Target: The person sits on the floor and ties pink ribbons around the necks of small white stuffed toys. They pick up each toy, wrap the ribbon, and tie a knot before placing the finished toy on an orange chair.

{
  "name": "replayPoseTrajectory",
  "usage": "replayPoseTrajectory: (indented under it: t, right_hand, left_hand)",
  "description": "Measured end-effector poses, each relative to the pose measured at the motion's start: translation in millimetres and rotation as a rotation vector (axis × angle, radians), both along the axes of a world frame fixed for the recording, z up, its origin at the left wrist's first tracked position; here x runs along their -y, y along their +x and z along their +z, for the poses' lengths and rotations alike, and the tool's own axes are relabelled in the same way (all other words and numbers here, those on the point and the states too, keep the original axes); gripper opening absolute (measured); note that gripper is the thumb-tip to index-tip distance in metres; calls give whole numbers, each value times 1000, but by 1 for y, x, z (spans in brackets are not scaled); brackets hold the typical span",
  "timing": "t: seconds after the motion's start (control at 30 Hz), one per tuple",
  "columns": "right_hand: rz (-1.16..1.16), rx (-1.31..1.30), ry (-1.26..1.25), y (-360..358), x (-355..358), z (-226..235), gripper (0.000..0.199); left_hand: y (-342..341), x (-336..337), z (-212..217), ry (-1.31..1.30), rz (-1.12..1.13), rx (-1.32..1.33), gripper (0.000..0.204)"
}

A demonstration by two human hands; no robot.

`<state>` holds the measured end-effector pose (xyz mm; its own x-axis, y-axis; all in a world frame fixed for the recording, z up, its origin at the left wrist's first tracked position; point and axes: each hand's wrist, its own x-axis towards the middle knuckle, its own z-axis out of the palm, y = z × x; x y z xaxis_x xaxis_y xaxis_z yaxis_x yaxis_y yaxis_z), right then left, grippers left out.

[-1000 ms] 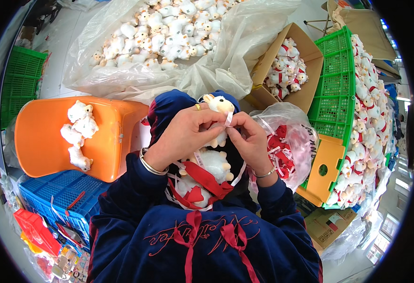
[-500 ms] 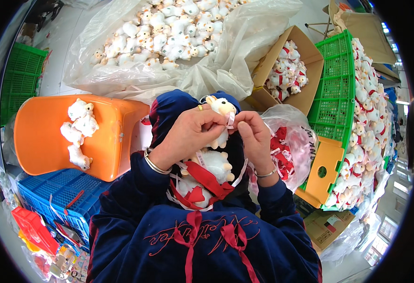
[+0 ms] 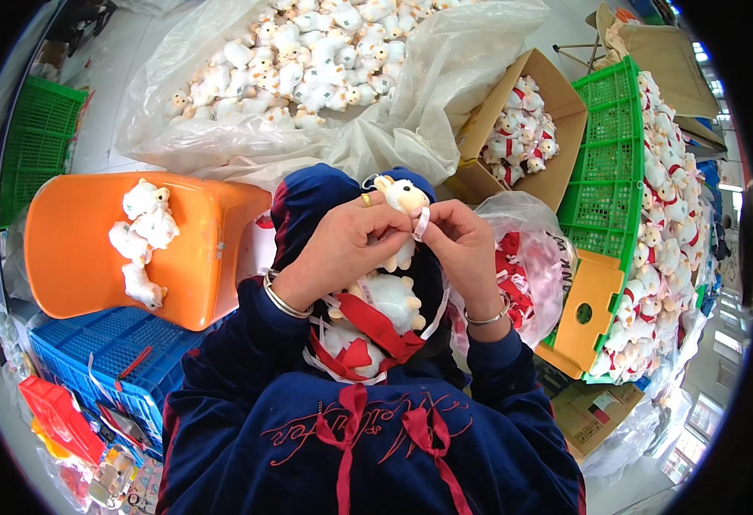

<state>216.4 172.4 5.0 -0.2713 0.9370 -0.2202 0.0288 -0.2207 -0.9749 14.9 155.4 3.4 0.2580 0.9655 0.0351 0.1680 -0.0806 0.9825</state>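
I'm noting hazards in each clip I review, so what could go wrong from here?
The pale ribbon is thin and pinched between the left hand and right hand, so it might slip free.

Red fabric lies across the white toys below the hands; a tug on it could shift them.

The lowest small toy on the orange seat lies near its edge, so a bump might knock it off.

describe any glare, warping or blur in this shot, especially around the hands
In the head view, the right-hand green crate bows with the fisheye bend and black fills the corners; in the head view, the windows at lower right look washed out; in the head view, the left hand and right hand look fairly sharp.
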Motion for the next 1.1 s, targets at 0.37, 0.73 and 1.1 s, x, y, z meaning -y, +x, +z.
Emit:
replayPoseTrajectory:
  t: [0.37, 0.73, 1.1]
  right_hand:
    - [4, -44, -71, 4, -5, 11, 17]
    - [187, 132, 73, 7, -1, 13, 27]
    - [205, 25, -73, 8, -2, 16, 20]
  left_hand:
    - [0, 0, 0, 49, -26, -75, 8]
    - [-3, 1, -7, 85, -22, -23, 13]
    - [-5, 2, -4, 63, -36, -27, 8]
